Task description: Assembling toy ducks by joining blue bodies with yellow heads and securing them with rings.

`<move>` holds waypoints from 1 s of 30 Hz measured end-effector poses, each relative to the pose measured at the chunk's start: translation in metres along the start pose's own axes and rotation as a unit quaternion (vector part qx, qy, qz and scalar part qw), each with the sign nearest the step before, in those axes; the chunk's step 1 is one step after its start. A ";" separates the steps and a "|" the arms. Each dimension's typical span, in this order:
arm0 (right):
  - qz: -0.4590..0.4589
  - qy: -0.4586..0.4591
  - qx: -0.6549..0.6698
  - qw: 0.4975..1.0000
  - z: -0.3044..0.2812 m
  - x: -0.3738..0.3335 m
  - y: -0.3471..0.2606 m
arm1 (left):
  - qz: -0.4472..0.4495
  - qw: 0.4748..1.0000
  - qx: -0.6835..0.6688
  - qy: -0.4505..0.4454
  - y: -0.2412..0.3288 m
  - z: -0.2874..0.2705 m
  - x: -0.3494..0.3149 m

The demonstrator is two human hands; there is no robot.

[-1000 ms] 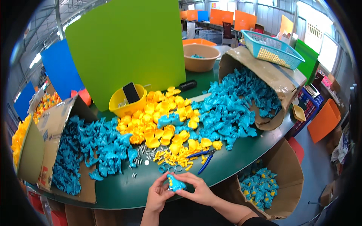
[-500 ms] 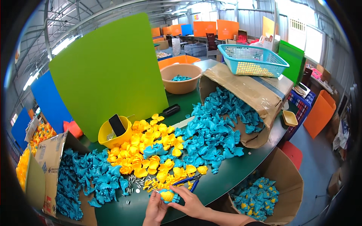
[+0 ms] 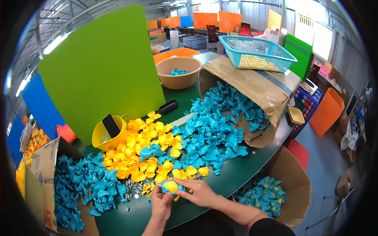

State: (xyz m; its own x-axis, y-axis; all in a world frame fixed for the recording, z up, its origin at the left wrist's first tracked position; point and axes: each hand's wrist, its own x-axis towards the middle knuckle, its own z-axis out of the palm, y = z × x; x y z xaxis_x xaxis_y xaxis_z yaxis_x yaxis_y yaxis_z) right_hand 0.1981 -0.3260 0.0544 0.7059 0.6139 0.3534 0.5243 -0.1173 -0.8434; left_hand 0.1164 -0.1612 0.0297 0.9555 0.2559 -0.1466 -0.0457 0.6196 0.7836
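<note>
Both hands meet over the table's near edge around a small blue plastic toy part with a yellow shell piece (image 3: 170, 186). My left hand (image 3: 160, 204) pinches it from the left and below. My right hand (image 3: 200, 192) has its fingers on the part's right and upper side. Just beyond them lie small yellow pieces and small silver metal cylinders (image 3: 135, 189). A heap of yellow shell-shaped pieces (image 3: 136, 149) spreads farther out, beside a large pile of blue plastic parts (image 3: 212, 129). The far side of the held part is hidden by my fingers.
A tipped cardboard box (image 3: 252, 84) spills blue parts; a turquoise basket (image 3: 256, 55) sits on it. At left, another box (image 3: 45, 169) holds blue parts. A yellow bucket (image 3: 100, 135) with a phone stands before a green panel (image 3: 102, 74). Below right, a carton (image 3: 295, 188) holds blue-yellow parts.
My view has shifted slightly, so the scene sits farther left and higher. Both hands, still on the toy part, have moved a little farther over the table. The blue-handled pliers are now hidden.
</note>
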 end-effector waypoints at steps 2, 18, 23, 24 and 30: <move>0.046 -0.113 -0.068 0.990 -0.025 0.024 -0.001 | 0.004 1.000 0.005 0.023 0.000 0.006 0.007; 0.046 0.182 -0.335 0.923 -0.134 0.404 0.188 | 0.057 0.861 0.331 -0.382 -0.084 0.046 0.019; 0.076 0.189 -0.506 0.838 -0.143 0.457 0.250 | 0.042 0.881 0.263 -0.392 -0.101 0.042 0.030; 0.090 0.186 -0.517 0.831 -0.143 0.463 0.259 | -0.010 0.883 0.239 -0.403 -0.124 0.021 0.030; 0.037 0.214 -0.632 0.744 -0.173 0.473 0.292 | -0.337 0.909 0.078 -0.232 -0.184 -0.021 0.004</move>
State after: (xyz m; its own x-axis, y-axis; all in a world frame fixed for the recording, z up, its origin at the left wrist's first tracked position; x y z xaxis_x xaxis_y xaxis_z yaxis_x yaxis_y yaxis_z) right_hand 0.7680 -0.2045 0.0450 0.6999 0.2967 0.6498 0.3149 -0.9446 0.0921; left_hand 0.1223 -0.2588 -0.1280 0.7727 -0.5064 -0.3828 0.6032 0.3979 0.6913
